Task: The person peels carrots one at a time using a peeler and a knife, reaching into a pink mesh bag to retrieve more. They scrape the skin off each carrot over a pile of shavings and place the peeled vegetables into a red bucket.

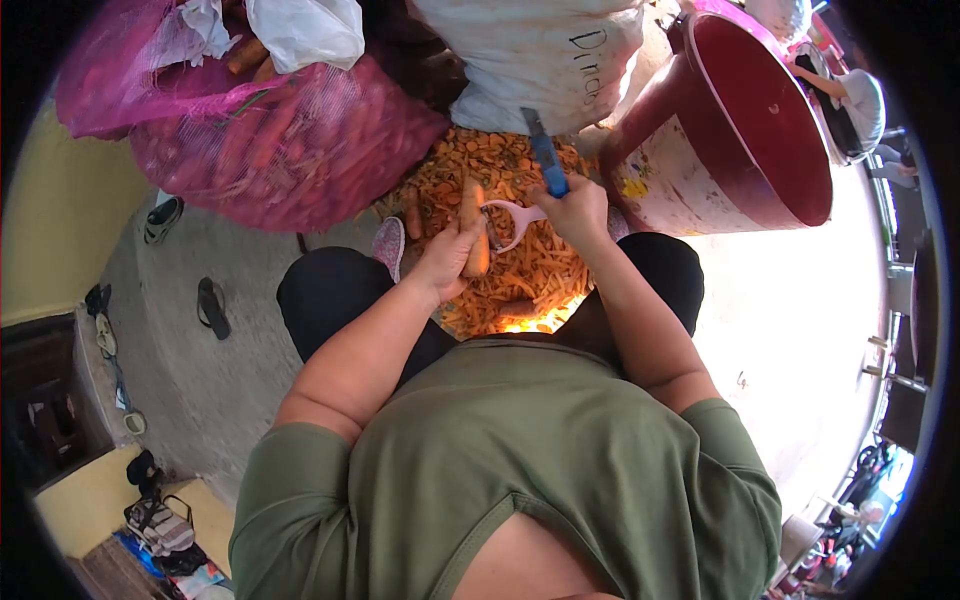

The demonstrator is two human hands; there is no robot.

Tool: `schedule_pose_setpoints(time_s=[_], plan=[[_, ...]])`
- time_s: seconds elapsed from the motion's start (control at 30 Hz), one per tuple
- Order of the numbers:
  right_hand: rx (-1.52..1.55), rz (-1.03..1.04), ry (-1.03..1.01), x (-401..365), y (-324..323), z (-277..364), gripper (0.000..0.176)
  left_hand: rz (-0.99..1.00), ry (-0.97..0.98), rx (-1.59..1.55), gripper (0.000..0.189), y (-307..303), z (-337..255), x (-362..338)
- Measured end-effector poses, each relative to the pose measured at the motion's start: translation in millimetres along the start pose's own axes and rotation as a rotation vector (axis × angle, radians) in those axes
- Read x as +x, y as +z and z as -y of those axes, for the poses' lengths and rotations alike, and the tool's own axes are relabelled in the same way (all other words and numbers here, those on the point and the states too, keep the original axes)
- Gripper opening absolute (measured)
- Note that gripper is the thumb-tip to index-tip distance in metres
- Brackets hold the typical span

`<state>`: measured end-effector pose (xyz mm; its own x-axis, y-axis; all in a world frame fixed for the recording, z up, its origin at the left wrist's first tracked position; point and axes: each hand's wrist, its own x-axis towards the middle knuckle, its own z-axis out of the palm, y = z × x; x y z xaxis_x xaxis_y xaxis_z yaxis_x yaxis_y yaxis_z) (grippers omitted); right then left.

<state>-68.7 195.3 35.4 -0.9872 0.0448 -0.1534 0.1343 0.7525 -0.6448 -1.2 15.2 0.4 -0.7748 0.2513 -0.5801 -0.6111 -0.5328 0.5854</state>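
Note:
My left hand [446, 262] is wrapped round a carrot [473, 205], which points away from me with its ends showing past the fingers. In my right hand [583, 212] are a pink peeler [520, 215] and a blue-handled knife [547, 163]. The peeler's head reaches left to the carrot's side. The knife's blade points up and away from the fist. Under both hands spreads a heap of orange peelings [525, 262], with round cut pieces toward its far side. Another carrot [413, 213] lies at the heap's left edge.
A pink mesh sack [290, 150] full of carrots stands at the far left. Beyond the heap is a white sack [550, 60] with writing on it. A large red bucket [765, 120] stands at the right. A sandal [212, 308] lies on the floor at left; a person [860, 110] is at far right.

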Motion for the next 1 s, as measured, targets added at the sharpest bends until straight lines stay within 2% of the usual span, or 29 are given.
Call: schedule_pose_setpoints(time_s=[0.13, 0.23, 0.27, 0.33, 0.4, 0.43, 0.47, 0.53, 0.6, 0.63, 0.77, 0.8, 0.87, 0.93, 1.0], plan=[[0.105, 0.049, 0.117, 12, -14, 6, 0.031, 0.043, -0.115, -0.094, 0.031, -1, -8, -9], [0.218, 0.164, 0.123, -15, -14, 30, 0.029, -0.046, -0.13, -0.148, 0.032, 2, -4, -13], [0.094, 0.115, -0.094, -23, -2, 26, 0.029, 0.014, -0.148, -0.121, 0.032, -2, -2, -11], [-0.076, -0.067, -0.402, -16, 15, 14, 0.027, 0.129, -0.181, -0.067, 0.033, -12, 3, -7], [0.162, -0.013, 0.072, 18, 2, -1, 0.025, 0.14, -0.236, -0.021, 0.032, -15, 2, -10], [0.098, -0.112, 0.118, 37, -7, -14, 0.024, 0.144, -0.264, 0.003, 0.032, -16, 1, -13], [0.037, -0.172, 0.123, 47, -14, -24, 0.023, 0.149, -0.268, 0.0, 0.033, -19, 0, -14], [0.147, -0.081, 0.2, 35, -22, -6, 0.025, 0.163, -0.274, -0.003, 0.033, -22, -4, -14], [0.077, -0.079, 0.035, 18, 9, -3, 0.026, 0.06, -0.236, -0.011, 0.032, -18, -4, -13], [-0.103, -0.053, -0.187, 4, 8, 7, 0.026, 0.007, -0.219, -0.017, 0.031, -17, -4, -13], [0.02, -0.114, 0.17, 38, -6, -10, 0.025, 0.136, -0.273, 0.055, 0.032, -30, -4, -11], [-0.06, -0.149, 0.137, 44, -17, -12, 0.027, 0.175, -0.266, 0.054, 0.032, -34, -2, -10], [0.172, -0.11, 0.173, 35, -18, -11, 0.027, 0.202, -0.258, 0.036, 0.033, -38, 0, -8], [0.122, -0.057, 0.061, 6, -5, 16, 0.026, 0.174, -0.257, -0.01, 0.033, -37, -2, -7], [0.058, 0.0, -0.211, -24, 13, 26, 0.024, 0.05, -0.274, -0.089, 0.033, -26, -5, -9]])
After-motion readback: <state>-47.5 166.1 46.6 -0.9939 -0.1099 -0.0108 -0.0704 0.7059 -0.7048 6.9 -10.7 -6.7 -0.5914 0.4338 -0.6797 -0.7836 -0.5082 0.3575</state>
